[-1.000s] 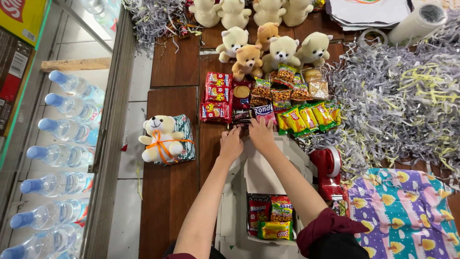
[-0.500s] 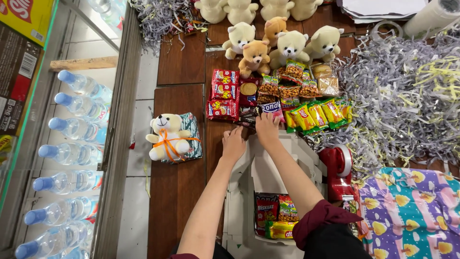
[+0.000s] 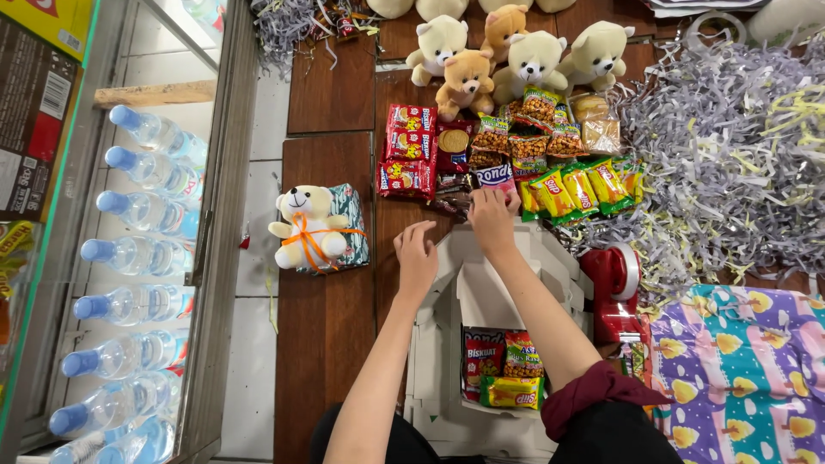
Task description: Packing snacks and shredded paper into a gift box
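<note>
My right hand (image 3: 491,216) reaches over the far edge of an open white cardboard box (image 3: 481,301) and its fingers close on a small dark snack packet (image 3: 447,206) lying among the snacks. My left hand (image 3: 416,256) hovers beside the box's left flap, fingers apart, holding nothing. Inside the box lie three snack packets (image 3: 503,369): a dark red one, a green-orange one and a yellow one. Rows of snacks sit just beyond: red biscuit packs (image 3: 406,150), nut bags (image 3: 524,129) and yellow-green wafer packs (image 3: 580,187).
Several teddy bears (image 3: 516,51) stand at the back. A white bear tied with orange ribbon to a wrapped parcel (image 3: 314,225) lies left. A red tape dispenser (image 3: 612,279), shredded paper (image 3: 730,155), patterned wrapping paper (image 3: 739,378) and water bottles (image 3: 137,258) surround the area.
My left hand has drawn back from the snack row toward the box's left flap and opened. My right hand stays at the snacks near the dark packet.
</note>
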